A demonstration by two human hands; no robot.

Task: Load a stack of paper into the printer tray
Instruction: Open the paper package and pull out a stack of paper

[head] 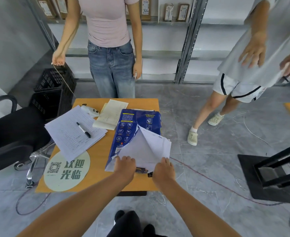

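Paper ream (pixel 137 132) in torn blue wrapper, lying along the table's (pixel 98 177) right edge. Left hand (pixel 125 165) and right hand (pixel 163 168) at its near end, fingers closed on the opened white sheets. Likely heavy as a block, floppy and slippery as loose sheets; best gripped squarely by both long edges.

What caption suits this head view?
Both hands, left and right, pull white sheets from a torn blue ream wrapper.

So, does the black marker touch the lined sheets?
Touching. The head view shows the marker lying flat on the lined sheets, with no gap visible.
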